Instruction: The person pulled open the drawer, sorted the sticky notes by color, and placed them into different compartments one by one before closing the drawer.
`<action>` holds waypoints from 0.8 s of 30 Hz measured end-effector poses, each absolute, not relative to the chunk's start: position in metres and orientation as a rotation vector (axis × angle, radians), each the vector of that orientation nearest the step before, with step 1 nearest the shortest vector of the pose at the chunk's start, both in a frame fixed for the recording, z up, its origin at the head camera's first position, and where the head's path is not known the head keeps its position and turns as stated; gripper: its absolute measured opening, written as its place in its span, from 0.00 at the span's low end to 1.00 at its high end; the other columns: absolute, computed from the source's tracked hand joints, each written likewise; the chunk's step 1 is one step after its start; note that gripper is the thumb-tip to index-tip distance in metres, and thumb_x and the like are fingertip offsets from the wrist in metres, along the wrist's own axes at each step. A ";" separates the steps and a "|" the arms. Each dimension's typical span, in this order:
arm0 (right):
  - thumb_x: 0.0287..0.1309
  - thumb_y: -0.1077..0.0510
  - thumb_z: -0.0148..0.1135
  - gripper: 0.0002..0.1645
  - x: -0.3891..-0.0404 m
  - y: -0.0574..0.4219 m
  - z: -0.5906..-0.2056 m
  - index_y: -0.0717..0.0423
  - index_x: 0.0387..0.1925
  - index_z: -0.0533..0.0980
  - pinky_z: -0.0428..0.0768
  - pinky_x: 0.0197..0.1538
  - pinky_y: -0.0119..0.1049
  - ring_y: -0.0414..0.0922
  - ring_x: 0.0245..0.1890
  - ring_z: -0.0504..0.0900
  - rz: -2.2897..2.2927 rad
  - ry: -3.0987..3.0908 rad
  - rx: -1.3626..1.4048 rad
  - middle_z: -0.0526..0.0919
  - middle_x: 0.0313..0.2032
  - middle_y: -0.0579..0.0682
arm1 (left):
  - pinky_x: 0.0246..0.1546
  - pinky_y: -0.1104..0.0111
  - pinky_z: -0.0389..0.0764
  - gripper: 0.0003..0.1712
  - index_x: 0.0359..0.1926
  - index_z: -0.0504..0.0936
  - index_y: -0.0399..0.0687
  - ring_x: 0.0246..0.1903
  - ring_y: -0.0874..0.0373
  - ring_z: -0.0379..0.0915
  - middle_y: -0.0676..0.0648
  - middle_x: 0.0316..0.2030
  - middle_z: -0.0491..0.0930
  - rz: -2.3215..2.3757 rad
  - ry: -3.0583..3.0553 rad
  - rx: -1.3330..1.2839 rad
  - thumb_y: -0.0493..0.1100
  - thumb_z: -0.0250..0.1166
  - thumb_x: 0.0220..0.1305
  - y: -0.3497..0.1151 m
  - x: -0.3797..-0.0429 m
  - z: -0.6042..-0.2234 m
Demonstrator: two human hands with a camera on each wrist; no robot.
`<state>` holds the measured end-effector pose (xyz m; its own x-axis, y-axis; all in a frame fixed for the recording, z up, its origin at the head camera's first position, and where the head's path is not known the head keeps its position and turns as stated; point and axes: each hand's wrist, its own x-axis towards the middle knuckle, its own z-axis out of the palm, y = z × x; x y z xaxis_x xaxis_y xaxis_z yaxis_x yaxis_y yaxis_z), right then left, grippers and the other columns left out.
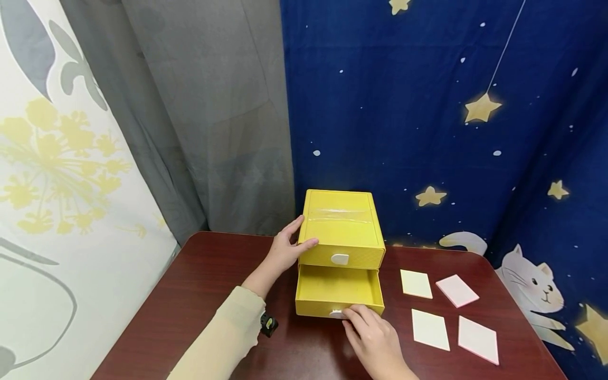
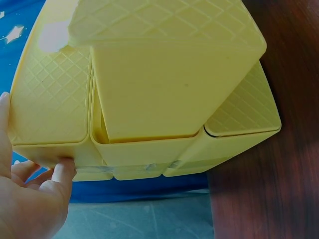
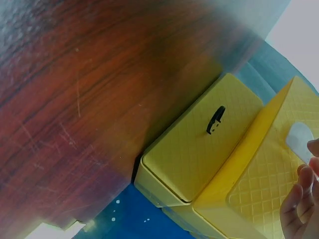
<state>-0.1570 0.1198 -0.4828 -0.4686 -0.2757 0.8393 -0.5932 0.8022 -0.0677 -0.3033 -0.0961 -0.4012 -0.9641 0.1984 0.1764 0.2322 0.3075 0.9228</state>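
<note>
A yellow drawer box [image 1: 339,219] stands on the table, its white-tabbed top drawer [image 1: 366,257] closed. Below that, the middle drawer [image 1: 339,285] is pulled out, and nothing lies inside it. My right hand [image 1: 377,338] is at its front, fingers and thumb pinching the white handle [image 3: 299,141]. My left hand [image 1: 284,253] rests against the upper left side of the box, fingers spread and thumb over the top near the front. The left wrist view shows the left hand [image 2: 37,199] at the box's side. A closed bottom drawer [image 3: 184,149] bears a black mark.
Right of the box lie several sticky note pads: yellow [image 1: 416,284], pink [image 1: 457,291], pale cream [image 1: 429,330] and pale pink [image 1: 477,339]. The dark red wooden table [image 1: 214,274] has blue star-patterned [image 1: 427,132] and grey [image 1: 228,105] curtains behind it.
</note>
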 end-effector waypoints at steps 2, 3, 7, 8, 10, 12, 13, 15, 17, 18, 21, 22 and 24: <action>0.67 0.47 0.48 0.18 -0.155 0.123 -0.480 0.49 0.34 0.82 0.78 0.27 0.35 0.40 0.31 0.81 0.440 -2.082 0.638 0.81 0.34 0.41 | 0.60 0.59 0.70 0.50 0.73 0.56 0.54 0.69 0.53 0.54 0.52 0.72 0.55 -1.775 -2.521 -0.404 0.58 0.69 0.53 -0.096 -0.303 -0.401; 0.67 0.47 0.49 0.18 -0.154 0.124 -0.478 0.49 0.34 0.82 0.78 0.27 0.35 0.40 0.31 0.81 0.442 -2.079 0.636 0.81 0.34 0.41 | 0.60 0.59 0.70 0.50 0.73 0.56 0.55 0.70 0.53 0.54 0.53 0.72 0.55 -1.774 -2.525 -0.402 0.59 0.69 0.53 -0.096 -0.302 -0.401; 0.65 0.47 0.51 0.17 -0.154 0.134 -0.471 0.51 0.34 0.82 0.79 0.28 0.35 0.40 0.31 0.81 0.467 -2.049 0.627 0.81 0.34 0.42 | 0.61 0.60 0.69 0.50 0.72 0.56 0.57 0.70 0.54 0.54 0.53 0.72 0.55 -1.771 -2.533 -0.394 0.60 0.69 0.52 -0.096 -0.302 -0.401; 0.65 0.47 0.51 0.17 -0.154 0.137 -0.469 0.51 0.34 0.82 0.79 0.29 0.35 0.40 0.31 0.81 0.479 -2.039 0.623 0.81 0.34 0.42 | 0.61 0.60 0.69 0.50 0.72 0.56 0.57 0.70 0.54 0.54 0.53 0.72 0.55 -1.770 -2.534 -0.398 0.60 0.69 0.52 -0.096 -0.303 -0.401; 0.65 0.47 0.52 0.18 -0.155 0.144 -0.465 0.53 0.35 0.83 0.79 0.30 0.35 0.41 0.31 0.81 0.513 -2.015 0.609 0.81 0.34 0.43 | 0.61 0.60 0.69 0.50 0.72 0.56 0.57 0.70 0.54 0.54 0.53 0.71 0.55 -1.776 -2.528 -0.402 0.60 0.69 0.52 -0.096 -0.303 -0.401; 0.64 0.47 0.52 0.18 -0.156 0.153 -0.462 0.54 0.36 0.83 0.78 0.32 0.35 0.42 0.32 0.80 0.540 -2.007 0.583 0.81 0.34 0.45 | 0.62 0.60 0.68 0.50 0.72 0.56 0.56 0.69 0.54 0.55 0.53 0.71 0.55 -1.784 -2.517 -0.411 0.59 0.69 0.52 -0.096 -0.303 -0.401; 0.63 0.47 0.53 0.18 -0.157 0.157 -0.461 0.55 0.36 0.82 0.78 0.32 0.35 0.43 0.32 0.79 0.552 -2.014 0.565 0.81 0.34 0.45 | 0.62 0.60 0.68 0.50 0.72 0.56 0.56 0.69 0.54 0.55 0.53 0.71 0.56 -1.791 -2.512 -0.413 0.59 0.69 0.52 -0.096 -0.303 -0.400; 0.59 0.48 0.57 0.16 -0.158 0.167 -0.460 0.55 0.37 0.82 0.77 0.34 0.37 0.45 0.34 0.79 0.567 -2.047 0.517 0.81 0.35 0.46 | 0.62 0.60 0.68 0.50 0.72 0.56 0.55 0.69 0.54 0.56 0.52 0.71 0.56 -1.800 -2.503 -0.416 0.58 0.69 0.53 -0.097 -0.303 -0.400; 0.54 0.50 0.63 0.14 -0.159 0.178 -0.460 0.54 0.39 0.81 0.77 0.36 0.40 0.46 0.37 0.78 0.567 -2.125 0.453 0.80 0.37 0.46 | 0.62 0.60 0.68 0.49 0.72 0.56 0.55 0.69 0.53 0.56 0.52 0.71 0.56 -1.801 -2.500 -0.418 0.57 0.69 0.53 -0.097 -0.303 -0.400; 0.51 0.51 0.67 0.16 -0.159 0.183 -0.460 0.53 0.41 0.81 0.77 0.36 0.41 0.46 0.38 0.77 0.564 -2.171 0.420 0.80 0.38 0.47 | 0.62 0.60 0.68 0.49 0.72 0.56 0.55 0.69 0.53 0.56 0.52 0.71 0.56 -1.801 -2.500 -0.419 0.57 0.69 0.53 -0.097 -0.303 -0.400; 0.42 0.54 0.74 0.25 -0.160 0.197 -0.462 0.50 0.46 0.79 0.77 0.37 0.44 0.46 0.44 0.75 0.566 -2.321 0.325 0.78 0.43 0.46 | 0.62 0.61 0.68 0.49 0.73 0.56 0.54 0.69 0.53 0.56 0.52 0.71 0.55 -1.809 -2.502 -0.417 0.55 0.69 0.54 -0.096 -0.302 -0.399; 0.40 0.54 0.76 0.27 -0.160 0.201 -0.462 0.49 0.47 0.79 0.76 0.39 0.43 0.46 0.45 0.75 0.579 -2.359 0.302 0.77 0.44 0.46 | 0.62 0.60 0.68 0.49 0.73 0.55 0.53 0.69 0.53 0.56 0.51 0.72 0.55 -1.815 -2.503 -0.418 0.54 0.69 0.55 -0.096 -0.302 -0.398; 0.40 0.54 0.77 0.30 -0.160 0.208 -0.463 0.49 0.49 0.78 0.74 0.41 0.41 0.46 0.47 0.73 0.603 -2.412 0.263 0.76 0.47 0.46 | 0.62 0.58 0.67 0.48 0.73 0.55 0.51 0.69 0.51 0.56 0.49 0.72 0.54 -1.831 -2.508 -0.417 0.51 0.69 0.56 -0.096 -0.300 -0.394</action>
<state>-0.1604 0.2081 -0.4630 -0.7814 -0.0386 0.6229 -0.3272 0.8753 -0.3562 -0.2999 -0.0957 -0.3945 -0.9645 0.2082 0.1628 0.2185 0.2816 0.9343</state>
